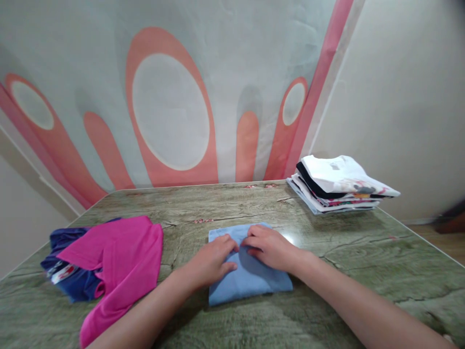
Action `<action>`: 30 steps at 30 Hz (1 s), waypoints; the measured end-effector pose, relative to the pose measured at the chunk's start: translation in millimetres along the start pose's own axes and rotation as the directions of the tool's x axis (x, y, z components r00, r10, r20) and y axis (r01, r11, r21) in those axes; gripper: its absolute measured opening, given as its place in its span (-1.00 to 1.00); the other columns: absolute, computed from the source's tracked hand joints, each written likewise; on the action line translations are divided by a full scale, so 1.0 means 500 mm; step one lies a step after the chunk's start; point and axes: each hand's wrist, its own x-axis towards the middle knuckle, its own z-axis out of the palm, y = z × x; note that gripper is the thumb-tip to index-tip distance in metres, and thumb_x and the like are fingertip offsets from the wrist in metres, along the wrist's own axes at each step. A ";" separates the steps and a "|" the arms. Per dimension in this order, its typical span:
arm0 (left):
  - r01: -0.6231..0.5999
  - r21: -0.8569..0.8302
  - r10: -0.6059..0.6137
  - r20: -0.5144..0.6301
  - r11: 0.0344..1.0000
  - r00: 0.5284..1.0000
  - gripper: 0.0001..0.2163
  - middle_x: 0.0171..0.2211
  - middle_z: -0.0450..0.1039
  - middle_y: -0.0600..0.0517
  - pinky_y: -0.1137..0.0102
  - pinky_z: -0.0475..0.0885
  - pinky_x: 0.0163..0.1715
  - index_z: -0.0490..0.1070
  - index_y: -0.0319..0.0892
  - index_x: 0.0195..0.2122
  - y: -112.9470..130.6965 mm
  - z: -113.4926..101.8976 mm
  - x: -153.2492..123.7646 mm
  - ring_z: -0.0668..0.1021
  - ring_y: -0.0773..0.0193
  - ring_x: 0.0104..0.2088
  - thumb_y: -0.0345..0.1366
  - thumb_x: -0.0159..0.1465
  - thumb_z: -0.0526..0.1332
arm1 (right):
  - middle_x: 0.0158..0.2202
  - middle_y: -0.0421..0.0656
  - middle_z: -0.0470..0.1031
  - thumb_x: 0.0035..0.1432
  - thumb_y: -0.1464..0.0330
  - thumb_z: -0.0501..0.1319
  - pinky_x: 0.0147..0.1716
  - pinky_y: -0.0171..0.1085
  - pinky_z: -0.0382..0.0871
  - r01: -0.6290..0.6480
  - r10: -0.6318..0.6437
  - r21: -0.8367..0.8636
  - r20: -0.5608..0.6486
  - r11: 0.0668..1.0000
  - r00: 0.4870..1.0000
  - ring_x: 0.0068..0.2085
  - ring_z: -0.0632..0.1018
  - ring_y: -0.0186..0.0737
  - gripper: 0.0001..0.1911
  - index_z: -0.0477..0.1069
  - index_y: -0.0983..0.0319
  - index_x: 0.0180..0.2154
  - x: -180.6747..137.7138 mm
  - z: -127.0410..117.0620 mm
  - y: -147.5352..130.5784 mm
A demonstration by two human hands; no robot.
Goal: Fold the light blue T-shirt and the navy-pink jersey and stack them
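Table point(181, 206) fronts wall point(279, 34), open from blue cloth point(250, 281) toward right edge; left hand point(218, 259) and right hand point(268, 247) curl over cloth, pinch unclear.

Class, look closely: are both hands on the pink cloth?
No, the left hand and right hand are on the light blue cloth; the pink cloth lies farther left.

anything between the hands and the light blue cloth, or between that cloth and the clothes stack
Nothing visible: the left hand and right hand are both on the light blue cloth, and only tabletop shows between its far edge and the clothes stack.
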 end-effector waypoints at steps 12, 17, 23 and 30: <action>-0.021 0.186 0.024 -0.012 0.982 1.000 -0.51 0.30 0.09 -0.13 0.09 0.11 0.23 0.16 -0.13 0.24 0.022 0.043 0.001 0.18 0.01 0.28 -0.22 0.29 0.16 | -0.13 -0.13 0.48 0.15 0.51 0.17 -0.01 -0.17 0.31 -0.100 0.112 0.064 -0.217 0.993 0.970 -0.07 0.45 -0.16 -0.77 0.49 0.16 -0.17 -0.002 0.027 0.069; 0.140 0.157 -0.078 -0.348 0.978 0.934 -0.68 0.08 0.36 -0.11 0.21 0.25 0.12 0.32 -0.14 0.10 -0.037 0.003 0.010 0.38 0.11 0.11 -0.25 0.34 0.04 | -0.18 -0.12 0.49 0.17 0.43 0.18 -0.06 -0.17 0.32 -0.302 0.332 0.145 -0.292 0.942 0.897 -0.10 0.46 -0.15 -0.81 0.49 0.18 -0.17 -0.011 0.029 0.128; 0.346 -0.085 -0.353 -0.351 0.934 0.867 -0.75 -0.35 0.46 0.02 0.38 0.35 -0.29 0.48 -0.16 -0.25 -0.163 -0.012 0.019 0.50 0.20 -0.31 -0.12 0.27 0.11 | -0.33 -0.16 0.47 0.13 0.30 0.23 -0.26 -0.26 0.32 -0.401 0.458 0.288 -0.167 0.870 0.873 -0.29 0.46 -0.22 -0.84 0.52 0.21 -0.26 -0.015 0.026 0.153; 0.295 -0.292 -0.379 -0.293 0.910 0.878 -0.69 -0.50 0.45 0.09 0.45 0.26 -0.44 0.51 -0.16 -0.29 -0.185 0.007 0.024 0.47 0.25 -0.44 -0.02 0.19 0.17 | -0.40 -0.20 0.43 0.09 0.26 0.25 -0.34 -0.30 0.27 -0.408 0.475 0.331 -0.152 0.851 0.867 -0.36 0.43 -0.25 -0.83 0.52 0.21 -0.33 -0.016 0.027 0.158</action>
